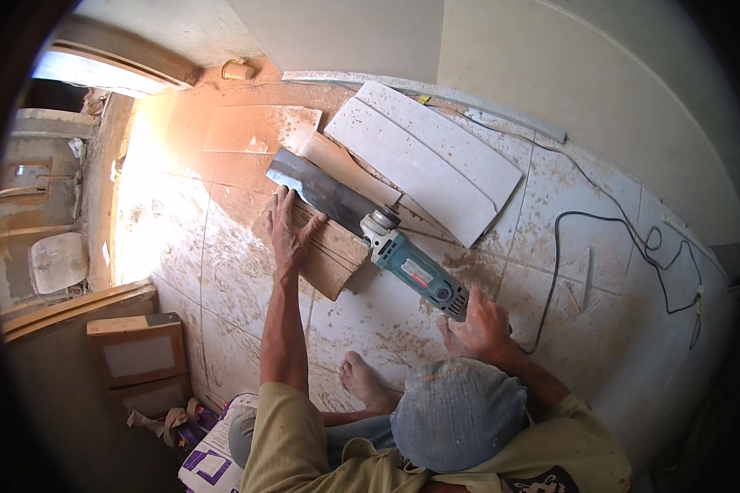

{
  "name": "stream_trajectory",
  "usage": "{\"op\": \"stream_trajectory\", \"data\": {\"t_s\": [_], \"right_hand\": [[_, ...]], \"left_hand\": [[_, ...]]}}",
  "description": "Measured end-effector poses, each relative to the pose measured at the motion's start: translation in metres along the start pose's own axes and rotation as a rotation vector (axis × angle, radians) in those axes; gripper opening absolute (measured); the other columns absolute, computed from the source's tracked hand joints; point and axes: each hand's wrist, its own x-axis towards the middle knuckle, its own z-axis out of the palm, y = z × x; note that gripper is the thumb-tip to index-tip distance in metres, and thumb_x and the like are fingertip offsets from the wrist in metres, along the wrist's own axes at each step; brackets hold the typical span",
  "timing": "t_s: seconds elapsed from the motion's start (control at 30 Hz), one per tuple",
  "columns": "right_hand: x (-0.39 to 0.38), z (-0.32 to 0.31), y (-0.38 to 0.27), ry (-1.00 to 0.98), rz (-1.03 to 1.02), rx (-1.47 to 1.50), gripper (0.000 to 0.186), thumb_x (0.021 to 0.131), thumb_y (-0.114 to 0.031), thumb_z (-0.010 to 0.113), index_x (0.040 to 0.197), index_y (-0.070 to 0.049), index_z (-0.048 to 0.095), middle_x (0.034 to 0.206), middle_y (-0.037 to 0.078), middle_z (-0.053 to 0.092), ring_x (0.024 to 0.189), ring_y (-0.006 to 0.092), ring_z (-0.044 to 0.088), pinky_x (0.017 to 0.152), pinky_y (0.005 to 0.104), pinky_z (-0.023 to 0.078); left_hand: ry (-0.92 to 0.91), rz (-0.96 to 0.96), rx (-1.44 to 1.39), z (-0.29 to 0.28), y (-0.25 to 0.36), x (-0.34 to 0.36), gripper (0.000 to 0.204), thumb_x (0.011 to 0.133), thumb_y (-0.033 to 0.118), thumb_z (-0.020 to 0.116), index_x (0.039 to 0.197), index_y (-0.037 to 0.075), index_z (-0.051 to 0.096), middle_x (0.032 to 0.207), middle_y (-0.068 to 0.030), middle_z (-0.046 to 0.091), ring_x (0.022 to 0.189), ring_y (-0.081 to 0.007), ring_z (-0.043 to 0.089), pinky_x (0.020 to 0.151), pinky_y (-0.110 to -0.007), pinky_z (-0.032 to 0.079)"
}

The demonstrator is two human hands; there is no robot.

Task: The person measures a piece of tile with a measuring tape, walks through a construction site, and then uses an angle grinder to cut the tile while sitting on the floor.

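Note:
My right hand (479, 327) is wrapped round the rear of a teal angle grinder (423, 275) with a grey metal head. That head rests at the near right end of a long dark strip (325, 187), which looks like tile; the disc is hard to make out. The strip lies along a dusty brown block (333, 263), perhaps a stack of boards or boxes. My left hand (288, 230) lies on the block with fingers spread, its fingertips and thumb touching the strip's near edge.
Pale tile pieces (423, 156) lie beyond the strip. A black cord (555, 246) loops over the dusty floor at right. My bare foot (362, 382) is near the block. Cardboard boxes (140, 349) and a purple-and-white bag (214, 460) stand at left, below a bright doorway.

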Motion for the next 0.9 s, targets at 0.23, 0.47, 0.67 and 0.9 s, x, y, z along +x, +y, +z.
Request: {"op": "stream_trajectory", "data": {"t_s": [0.23,0.47,0.67,0.9], "right_hand": [[0.003,-0.008,0.000,0.016,-0.006,0.004,0.054,0.072,-0.028,0.075,0.101,0.003,0.042,0.089,0.025,0.060,0.082,0.0434,0.064,0.072,0.0506,0.051],[0.021,0.011,0.006,0.082,-0.144,-0.071,0.047,0.073,-0.020,0.073,0.099,0.003,0.042,0.082,0.022,0.060,0.071,0.0401,0.065,0.066,0.0470,0.054],[0.026,0.012,0.001,0.059,-0.156,-0.048,0.048,0.071,-0.021,0.075,0.099,0.002,0.042,0.084,0.023,0.060,0.075,0.0406,0.064,0.068,0.0476,0.052],[0.024,0.014,0.003,0.042,-0.143,-0.011,0.048,0.071,-0.020,0.074,0.098,0.001,0.041,0.086,0.024,0.060,0.079,0.0428,0.063,0.069,0.0497,0.051]], "left_hand": [[-0.008,-0.025,-0.016,0.000,0.000,-0.002,0.085,0.075,0.051,0.073,0.139,0.003,0.043,0.151,-0.0142,0.034,0.143,-0.0297,0.024,0.116,-0.047,0.012],[-0.028,-0.036,-0.043,-0.004,0.008,0.000,0.085,0.076,0.051,0.073,0.139,0.003,0.043,0.151,-0.0140,0.034,0.143,-0.0292,0.025,0.116,-0.047,0.012],[0.007,-0.005,-0.031,-0.001,0.004,-0.001,0.085,0.075,0.051,0.074,0.138,0.003,0.044,0.150,-0.0148,0.036,0.142,-0.0297,0.027,0.116,-0.048,0.012],[0.007,-0.004,-0.034,-0.002,0.007,0.000,0.085,0.074,0.050,0.075,0.137,0.002,0.044,0.149,-0.0163,0.037,0.140,-0.0337,0.028,0.116,-0.048,0.013]]}}
